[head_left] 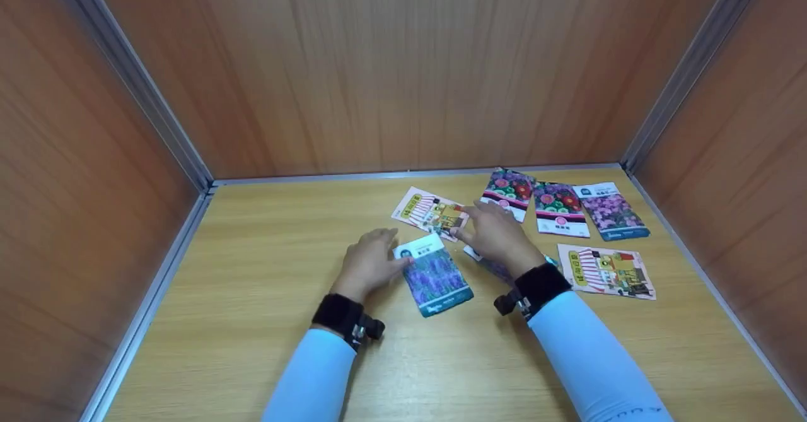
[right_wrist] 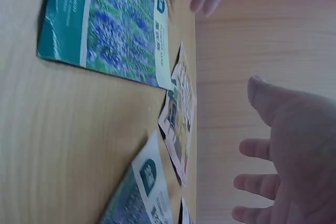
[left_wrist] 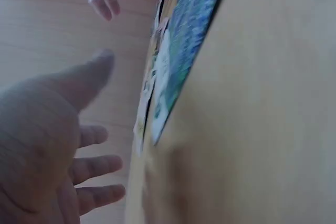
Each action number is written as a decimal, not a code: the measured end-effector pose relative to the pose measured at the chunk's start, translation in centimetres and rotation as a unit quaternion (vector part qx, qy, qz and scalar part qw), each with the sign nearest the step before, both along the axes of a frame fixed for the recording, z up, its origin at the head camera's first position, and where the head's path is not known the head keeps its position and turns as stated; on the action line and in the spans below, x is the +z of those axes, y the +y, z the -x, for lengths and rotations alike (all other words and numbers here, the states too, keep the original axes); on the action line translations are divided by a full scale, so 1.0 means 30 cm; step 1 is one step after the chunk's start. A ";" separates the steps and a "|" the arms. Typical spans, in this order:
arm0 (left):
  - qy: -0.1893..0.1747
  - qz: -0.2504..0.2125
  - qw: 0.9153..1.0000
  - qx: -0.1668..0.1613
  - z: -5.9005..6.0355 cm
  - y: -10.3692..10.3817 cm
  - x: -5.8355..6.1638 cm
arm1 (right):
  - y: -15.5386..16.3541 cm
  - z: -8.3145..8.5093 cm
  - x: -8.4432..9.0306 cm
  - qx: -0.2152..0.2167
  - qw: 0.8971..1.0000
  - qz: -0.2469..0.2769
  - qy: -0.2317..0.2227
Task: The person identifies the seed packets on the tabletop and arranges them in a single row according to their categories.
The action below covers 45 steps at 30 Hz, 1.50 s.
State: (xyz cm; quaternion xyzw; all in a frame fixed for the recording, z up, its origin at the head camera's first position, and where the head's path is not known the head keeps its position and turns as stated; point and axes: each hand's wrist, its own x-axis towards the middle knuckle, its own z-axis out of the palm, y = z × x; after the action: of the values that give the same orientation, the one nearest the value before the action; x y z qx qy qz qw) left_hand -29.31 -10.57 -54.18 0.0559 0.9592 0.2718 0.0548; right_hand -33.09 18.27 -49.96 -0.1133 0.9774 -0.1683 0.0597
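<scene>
A blue-and-purple flower seed packet (head_left: 436,277) lies flat on the wooden table (head_left: 265,264). My left hand (head_left: 386,246) is open just to its left, thumb at the packet's upper left corner. In the left wrist view the fingers (left_wrist: 100,163) are straight and the packet (left_wrist: 181,45) sits beside them. My right hand (head_left: 474,221) hovers open over a second, partly hidden packet (head_left: 490,267), its fingertips near a striped, yellow-labelled packet (head_left: 432,212). The right wrist view shows the open palm (right_wrist: 294,145) above the blue packet (right_wrist: 113,22) and the striped packet (right_wrist: 178,116).
Three flower packets (head_left: 509,192) (head_left: 560,209) (head_left: 613,211) lie in a row at the back right, and another striped packet (head_left: 606,272) lies at the right. Wooden walls (head_left: 403,69) enclose the table on three sides.
</scene>
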 end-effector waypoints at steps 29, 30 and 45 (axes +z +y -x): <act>-0.006 0.014 0.997 0.071 -0.054 0.054 -0.011 | -0.113 -0.104 -0.104 -0.009 0.977 0.134 -0.163; -0.011 0.000 0.997 0.079 -0.054 0.058 -0.009 | -0.107 -0.104 -0.106 -0.007 0.975 0.140 -0.172; -0.022 -0.273 0.950 0.152 -0.066 0.054 0.108 | -0.069 -0.108 -0.088 0.000 0.949 0.213 -0.233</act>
State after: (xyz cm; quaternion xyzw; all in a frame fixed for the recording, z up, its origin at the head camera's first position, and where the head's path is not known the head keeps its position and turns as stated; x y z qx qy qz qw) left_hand -27.34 -8.95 -50.96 -0.0838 0.8442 0.5291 0.0164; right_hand -29.86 16.19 -52.59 -0.0808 0.8779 -0.3939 0.2599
